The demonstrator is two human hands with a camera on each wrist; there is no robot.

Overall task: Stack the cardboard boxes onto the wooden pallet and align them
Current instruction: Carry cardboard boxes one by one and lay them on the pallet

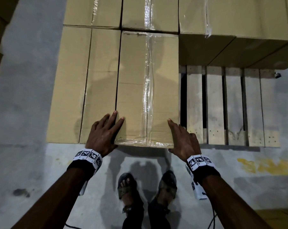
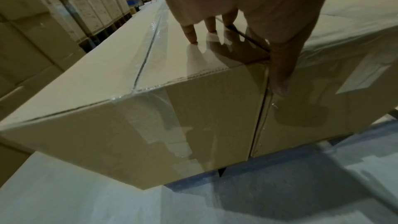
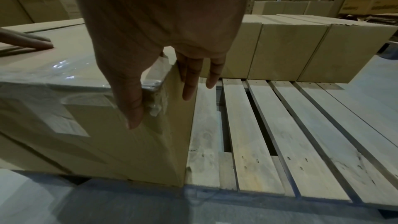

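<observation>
A long cardboard box [image 1: 140,90], sealed down its middle with clear tape, lies on the wooden pallet [image 1: 231,104] with its near end at the pallet's front edge. It sits tight against a second box [image 1: 83,83] on its left — only a thin dark seam shows between them — and its far end meets a further row of boxes [image 1: 120,12].

The left hand [image 1: 103,131] lies flat over the near left corner of the box, fingers straight and a little spread on the top, reaching across the seam; in the left wrist view the thumb [image 2: 280,74] hangs down the front face along that seam. The right hand [image 1: 183,138] is at the near right corner: its forefinger rests along the top edge, the other fingers [image 3: 189,81] point down the right side wall, and the thumb [image 3: 131,101] presses the front face. Both hands are open against the cardboard, gripping nothing.

To the right of the box the pallet's slats are bare, with dark gaps between them. Behind that stretch stands a higher stack of boxes [image 1: 239,30]. The pallet rests on a grey concrete floor [image 1: 24,113] with a yellow paint smear [image 1: 262,164] at the right. The person's sandalled feet [image 1: 146,185] stand just before the box, and each wrist carries a band of black-and-white markers [image 1: 88,155].
</observation>
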